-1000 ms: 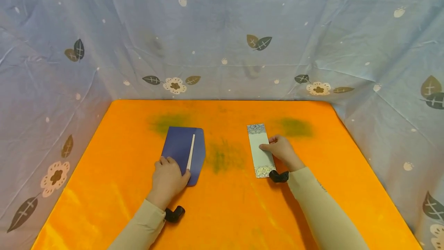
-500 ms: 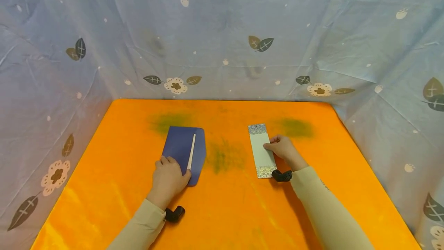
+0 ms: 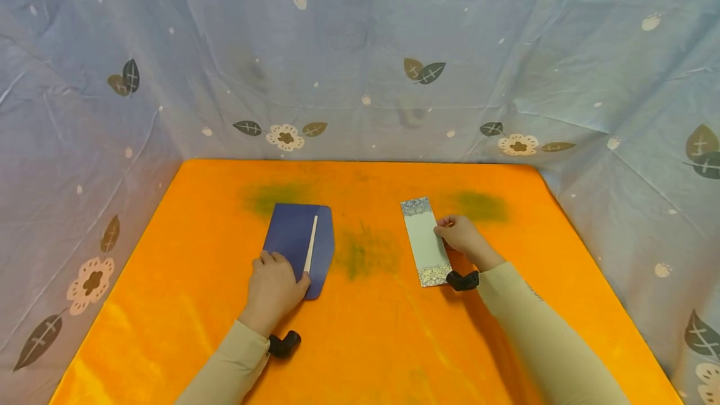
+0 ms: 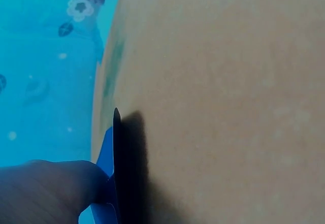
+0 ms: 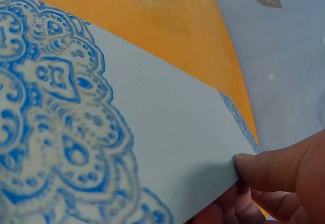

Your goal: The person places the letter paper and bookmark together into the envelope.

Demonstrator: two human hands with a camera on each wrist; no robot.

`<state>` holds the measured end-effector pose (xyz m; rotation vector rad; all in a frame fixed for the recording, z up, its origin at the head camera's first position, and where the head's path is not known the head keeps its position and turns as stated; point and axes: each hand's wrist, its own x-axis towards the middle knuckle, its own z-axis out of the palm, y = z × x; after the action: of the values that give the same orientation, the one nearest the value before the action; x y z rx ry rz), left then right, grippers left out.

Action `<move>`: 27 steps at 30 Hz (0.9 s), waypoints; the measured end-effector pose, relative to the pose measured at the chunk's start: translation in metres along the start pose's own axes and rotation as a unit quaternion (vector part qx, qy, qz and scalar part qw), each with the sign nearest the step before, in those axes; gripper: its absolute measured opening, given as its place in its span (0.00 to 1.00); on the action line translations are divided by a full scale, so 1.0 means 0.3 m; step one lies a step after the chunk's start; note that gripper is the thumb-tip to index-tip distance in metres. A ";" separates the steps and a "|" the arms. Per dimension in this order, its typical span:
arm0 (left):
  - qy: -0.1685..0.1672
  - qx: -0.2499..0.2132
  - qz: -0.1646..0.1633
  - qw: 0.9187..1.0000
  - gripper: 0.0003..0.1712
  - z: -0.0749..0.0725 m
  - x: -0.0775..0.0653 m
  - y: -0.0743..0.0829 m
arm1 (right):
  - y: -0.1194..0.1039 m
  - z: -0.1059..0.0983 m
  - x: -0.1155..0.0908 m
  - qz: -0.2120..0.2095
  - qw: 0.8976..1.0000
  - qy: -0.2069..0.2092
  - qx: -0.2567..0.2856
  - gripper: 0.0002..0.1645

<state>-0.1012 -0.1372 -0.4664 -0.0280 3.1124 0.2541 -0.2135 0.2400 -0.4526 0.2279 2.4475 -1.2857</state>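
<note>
L hand (image 3: 274, 286), lower-left of ctr, head view, grips blue envelope (image 3: 289, 233) at its lower end; thumb near lower tip of white strip (image 3: 310, 245). R hand (image 3: 464, 236), right of ctr, pinches lace-print card (image 3: 423, 236) by right long edge, approx. midway, btwn thumb & fingers.

Envelope (image 3: 289, 230) blue; card (image 3: 426, 239) pale, blue lace pattern; tabletop (image 3: 365, 330) orange.

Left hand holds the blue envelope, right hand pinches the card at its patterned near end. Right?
Not quite: the right hand pinches the card at the side edge of its plain middle, as the head view shows. The left hand does hold the blue envelope.
</note>
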 end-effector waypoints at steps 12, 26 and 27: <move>-0.004 0.001 -0.004 1.000 0.50 -0.008 -0.003 0.005 | -0.030 -0.013 -0.019 -0.029 1.000 -0.005 0.004 0.20; 0.009 0.008 0.002 1.000 0.49 -0.002 -0.004 0.003 | -0.078 0.086 -0.006 -0.050 0.991 -0.003 0.123 0.25; 0.008 0.006 0.001 1.000 0.50 -0.002 -0.004 0.003 | -0.082 0.097 -0.003 -0.048 0.990 0.000 0.131 0.24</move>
<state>-0.1001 -0.1365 -0.4656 -0.0280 3.1301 0.2360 -0.2131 0.2022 -0.4485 0.1785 2.3093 -1.6507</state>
